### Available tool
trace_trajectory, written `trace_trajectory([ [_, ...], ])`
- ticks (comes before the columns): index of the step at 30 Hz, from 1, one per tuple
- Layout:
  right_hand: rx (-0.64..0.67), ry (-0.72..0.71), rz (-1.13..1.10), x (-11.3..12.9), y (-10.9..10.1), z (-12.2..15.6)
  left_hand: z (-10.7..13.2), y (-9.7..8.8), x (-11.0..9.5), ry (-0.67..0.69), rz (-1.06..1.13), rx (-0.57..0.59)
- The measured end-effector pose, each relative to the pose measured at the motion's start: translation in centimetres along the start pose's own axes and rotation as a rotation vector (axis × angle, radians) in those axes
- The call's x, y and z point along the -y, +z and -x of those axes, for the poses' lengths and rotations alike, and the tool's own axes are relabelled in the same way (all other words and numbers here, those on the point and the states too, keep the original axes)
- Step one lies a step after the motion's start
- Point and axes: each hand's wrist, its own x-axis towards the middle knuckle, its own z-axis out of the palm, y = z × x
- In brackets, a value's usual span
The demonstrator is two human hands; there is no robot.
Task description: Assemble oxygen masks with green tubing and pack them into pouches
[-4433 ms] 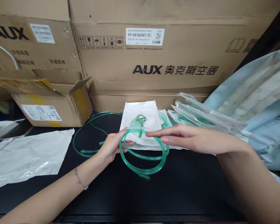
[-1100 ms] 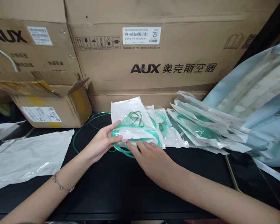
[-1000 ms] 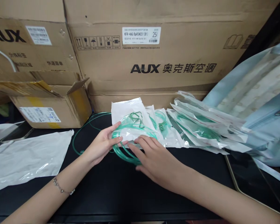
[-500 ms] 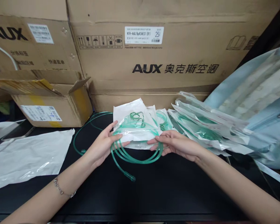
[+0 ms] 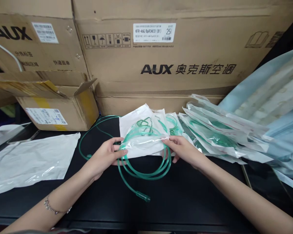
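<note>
A coil of green clear tubing (image 5: 145,177) hangs partly out of a white-and-clear pouch (image 5: 144,145), its upper loops still behind the clear film. My left hand (image 5: 104,156) is closed on the coil's left side, thumb over the tubing at the pouch edge. On the other side, my right hand (image 5: 184,150) pinches the pouch's right edge; its lower fingers are behind the tubing and partly hidden. The loose tube end with its green connector (image 5: 143,196) dangles toward me. Another green tube (image 5: 80,143) curves over the black table left of the pouch.
To the right lies a pile of similar pouches (image 5: 217,130) beside a light blue bag (image 5: 283,136). An opened carton (image 5: 80,112) stands back left, and a flat white pouch (image 5: 39,162) lies before it. Large cardboard boxes (image 5: 185,84) wall off the back.
The coil has come lower out of the pouch, and its connector end hangs nearer to me. My right thumb now grips the pouch edge. The view has shifted slightly.
</note>
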Motion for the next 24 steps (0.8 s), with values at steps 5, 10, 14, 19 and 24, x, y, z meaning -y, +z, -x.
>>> trace_trajectory([
  [5, -0.003, -0.015, -0.134, -0.1, 0.2, 0.4, -1.3, -0.2, 0.6, 0.189, -0.297, -0.16],
  [10, -0.035, -0.025, -0.171, 0.0, 0.7, -0.3, -1.7, 0.0, 0.8, 0.384, -0.546, -0.298],
  [14, -0.132, -0.081, -0.095, 0.4, 1.2, -0.9, -1.2, 0.2, 0.3, 0.3, -0.269, -0.136],
  [19, -0.24, -0.147, -0.054, 0.2, 1.5, -1.5, -0.4, 0.3, 0.1, 0.18, -0.042, -0.05],
  [24, -0.087, -0.038, -0.21, 0.0, 1.5, -1.2, -1.3, 0.0, 1.2, 0.214, -0.083, -0.183],
])
